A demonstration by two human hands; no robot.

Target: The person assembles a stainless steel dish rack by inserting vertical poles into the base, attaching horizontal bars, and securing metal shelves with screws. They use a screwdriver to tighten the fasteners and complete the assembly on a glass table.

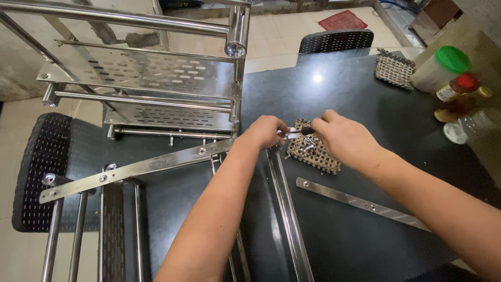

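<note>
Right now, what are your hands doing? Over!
Left hand and right hand pinching a small metal fastener between them. Woven coaster with loose screws right below. Steel rack close by, nothing blocking.

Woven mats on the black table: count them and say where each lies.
2. One woven mat lies under the hands, holding small screws; the other woven mat sits at the far right by the bottles. More may be hidden.
</note>
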